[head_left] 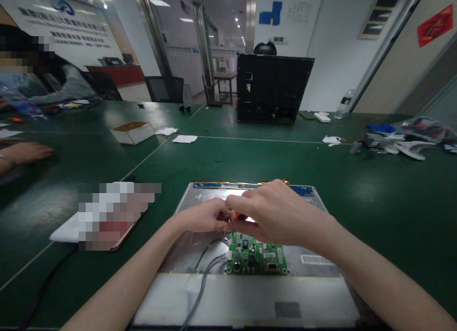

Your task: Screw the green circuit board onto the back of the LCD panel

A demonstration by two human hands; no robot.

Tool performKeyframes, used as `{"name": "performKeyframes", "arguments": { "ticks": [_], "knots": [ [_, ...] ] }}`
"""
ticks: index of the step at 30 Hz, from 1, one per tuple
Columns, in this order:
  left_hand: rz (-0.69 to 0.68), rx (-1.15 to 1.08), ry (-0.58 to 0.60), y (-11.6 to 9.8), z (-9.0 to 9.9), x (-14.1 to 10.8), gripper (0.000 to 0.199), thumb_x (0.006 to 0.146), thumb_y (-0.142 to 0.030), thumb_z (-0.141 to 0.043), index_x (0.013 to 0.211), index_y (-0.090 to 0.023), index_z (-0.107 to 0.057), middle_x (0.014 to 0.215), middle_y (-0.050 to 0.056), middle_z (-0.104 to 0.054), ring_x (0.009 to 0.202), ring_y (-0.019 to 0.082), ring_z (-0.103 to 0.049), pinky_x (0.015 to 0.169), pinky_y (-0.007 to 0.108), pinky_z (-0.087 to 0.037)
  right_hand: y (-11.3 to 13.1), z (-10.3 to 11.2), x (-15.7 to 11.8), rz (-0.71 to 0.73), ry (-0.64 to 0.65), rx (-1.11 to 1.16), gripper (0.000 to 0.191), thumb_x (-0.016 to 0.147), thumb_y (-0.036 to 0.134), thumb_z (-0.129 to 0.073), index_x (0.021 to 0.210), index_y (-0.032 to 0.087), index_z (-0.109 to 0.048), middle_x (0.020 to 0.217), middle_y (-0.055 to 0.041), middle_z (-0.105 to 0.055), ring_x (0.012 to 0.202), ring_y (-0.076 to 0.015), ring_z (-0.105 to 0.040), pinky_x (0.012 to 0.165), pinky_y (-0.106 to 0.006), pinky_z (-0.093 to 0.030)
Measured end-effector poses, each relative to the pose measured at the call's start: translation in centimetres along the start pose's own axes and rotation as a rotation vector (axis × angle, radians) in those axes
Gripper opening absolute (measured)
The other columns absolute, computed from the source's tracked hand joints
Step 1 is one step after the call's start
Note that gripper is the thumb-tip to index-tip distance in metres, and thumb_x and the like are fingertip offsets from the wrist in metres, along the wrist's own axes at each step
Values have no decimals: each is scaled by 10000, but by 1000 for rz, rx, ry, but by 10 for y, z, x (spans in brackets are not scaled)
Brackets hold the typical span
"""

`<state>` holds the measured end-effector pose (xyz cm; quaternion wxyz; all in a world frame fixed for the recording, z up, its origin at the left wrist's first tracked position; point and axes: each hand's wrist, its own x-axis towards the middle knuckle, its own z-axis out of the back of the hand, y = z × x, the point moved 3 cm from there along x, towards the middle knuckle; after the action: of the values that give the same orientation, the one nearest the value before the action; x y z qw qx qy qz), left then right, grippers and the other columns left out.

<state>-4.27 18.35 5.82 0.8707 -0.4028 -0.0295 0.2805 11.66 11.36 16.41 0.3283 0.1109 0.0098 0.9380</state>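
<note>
Grey sleeve (73, 83), far left: part of one co-worker, blurred, with the upper part pixelated. Below it, one bare hand (26, 152) of another person, or of the same one, lies on the green table (160, 160); the frame cuts off its arm. Next, a flat white and pinkish item (116, 221), mostly pixelated and so not identifiable. Behind, one open carton (133, 133), with two white papers (184, 139) just beside it.

Centre: one metal-backed panel (246, 297) lies flat before the wearer, its lower edge cut off by the frame. The left hand (205, 216) is over the panel, its fingers curled inward; the right hand overlaps its fingertips, so whether they grip anything cannot be told. Grey cables (203, 286), two at least, run from the left side of one green circuit board (255, 257), whose top is hidden beneath the hands. The right hand (274, 214) is nearly closed, thumb and fingers about one small orange-red item (241, 216) with a black part; most of the item is covered. One blue strip board (302, 190) borders the panel's far edge, its middle partly screened by the right hand.

Behind, one black housing (273, 88) stands upright. Right: one clear bottle (344, 104), upright, and a heap of plastic wrapping (426, 130), its contents hard to count.
</note>
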Motion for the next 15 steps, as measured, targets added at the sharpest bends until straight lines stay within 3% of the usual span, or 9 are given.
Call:
{"name": "performKeyframes", "arguments": {
  "ticks": [6,15],
  "knots": [
    [17,5,-2,5,-2,0,75,746,-214,-616,693,-163,-631,596,-35,-534,582,129,-471,546,224,-341,1,0,1,0,-23,-21,133,964,274,-464,975,188,-564,829,-16,-705,596,-124,-524,495,-290,-201],
    [41,-15,-34,-4,0,-1,62,718,-189,-600,661,-173,-581,609,-30,-505,597,129,-452,559,224,-349,4,1,0,42,-12,13,161,901,207,-477,1049,160,-522,901,-45,-681,642,-135,-541,494,-295,-235]
  ]
}}
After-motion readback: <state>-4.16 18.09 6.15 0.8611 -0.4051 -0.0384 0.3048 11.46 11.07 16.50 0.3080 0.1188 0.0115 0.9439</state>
